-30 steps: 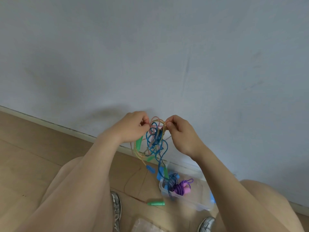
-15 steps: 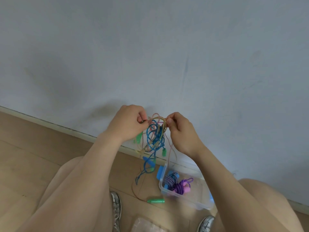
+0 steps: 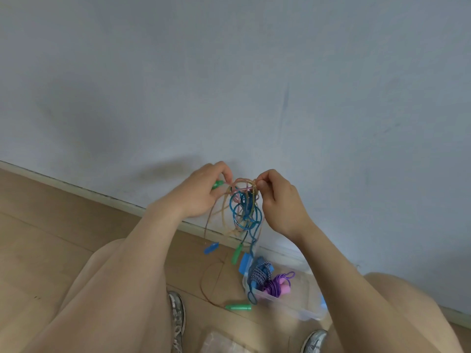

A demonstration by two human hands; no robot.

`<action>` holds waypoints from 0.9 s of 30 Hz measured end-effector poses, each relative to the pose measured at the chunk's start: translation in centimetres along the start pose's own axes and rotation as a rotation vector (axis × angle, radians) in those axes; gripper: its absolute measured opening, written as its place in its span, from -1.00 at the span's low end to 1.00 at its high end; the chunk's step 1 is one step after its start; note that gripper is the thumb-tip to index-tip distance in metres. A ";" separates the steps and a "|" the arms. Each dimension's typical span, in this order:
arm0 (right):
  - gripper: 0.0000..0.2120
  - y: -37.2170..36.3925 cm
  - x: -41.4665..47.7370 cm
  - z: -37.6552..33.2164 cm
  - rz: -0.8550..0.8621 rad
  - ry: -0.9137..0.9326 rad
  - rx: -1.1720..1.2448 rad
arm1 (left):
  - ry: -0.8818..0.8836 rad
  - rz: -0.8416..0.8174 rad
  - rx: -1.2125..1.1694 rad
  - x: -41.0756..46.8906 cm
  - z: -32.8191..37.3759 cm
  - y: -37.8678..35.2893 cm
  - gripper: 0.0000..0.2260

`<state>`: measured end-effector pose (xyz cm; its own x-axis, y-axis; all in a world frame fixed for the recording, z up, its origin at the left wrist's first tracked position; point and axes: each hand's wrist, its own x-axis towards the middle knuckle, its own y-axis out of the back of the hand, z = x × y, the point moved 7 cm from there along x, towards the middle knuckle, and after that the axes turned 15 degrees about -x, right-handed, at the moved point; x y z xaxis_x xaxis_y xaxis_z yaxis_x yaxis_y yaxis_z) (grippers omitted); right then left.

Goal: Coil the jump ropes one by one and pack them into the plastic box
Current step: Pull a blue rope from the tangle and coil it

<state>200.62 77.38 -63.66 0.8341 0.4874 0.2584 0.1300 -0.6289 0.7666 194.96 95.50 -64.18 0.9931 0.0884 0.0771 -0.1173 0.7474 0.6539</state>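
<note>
Wall-backed rope tangle (image 3: 243, 210) between fingers (image 3: 260, 184)

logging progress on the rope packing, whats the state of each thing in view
left hand: shut, pinching tangle and green handle
right hand: shut, pinching tangle
rope tangle: held up, uncoiled
plastic box: open, on floor
purple rope: coiled, in box
green handle: lying on floor

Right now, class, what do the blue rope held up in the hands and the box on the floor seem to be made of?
Glossy blue rope: likely soft plastic cord, since it is shiny, see-through and holds springy loops. Clear rectangular box: probably thin rigid plastic, as the floor shows through its walls. Both hands pinch the tangle's top.
</note>
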 end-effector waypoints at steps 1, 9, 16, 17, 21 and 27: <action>-0.82 0.0 0.0 0.1 -0.003 -0.012 0.009 | 0.000 0.029 -0.007 -0.1 0.0 0.3 -0.72; -0.80 -0.2 0.1 0.4 0.003 -0.082 0.092 | -0.078 0.249 0.001 0.0 1.1 2.0 -0.66; -0.80 -0.5 0.2 0.9 0.006 -0.149 0.154 | 0.013 0.168 -0.036 -0.3 1.6 1.3 -0.79; -0.80 -0.6 0.2 1.0 0.007 -0.160 0.160 | 0.039 0.152 -0.076 -0.4 1.8 1.2 -0.83; -0.82 -0.7 0.1 0.9 0.019 -0.175 0.187 | 0.086 0.117 -0.231 -0.7 2.1 1.1 -0.88; -0.84 -0.7 0.0 0.7 0.020 -0.198 0.162 | 0.081 -0.033 -0.235 -0.4 1.5 0.1 -0.82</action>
<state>200.92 77.39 -64.55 0.9242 0.3554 0.1400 0.1831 -0.7338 0.6542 194.51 94.57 -63.05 0.9942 0.1068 -0.0087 -0.0907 0.8826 0.4614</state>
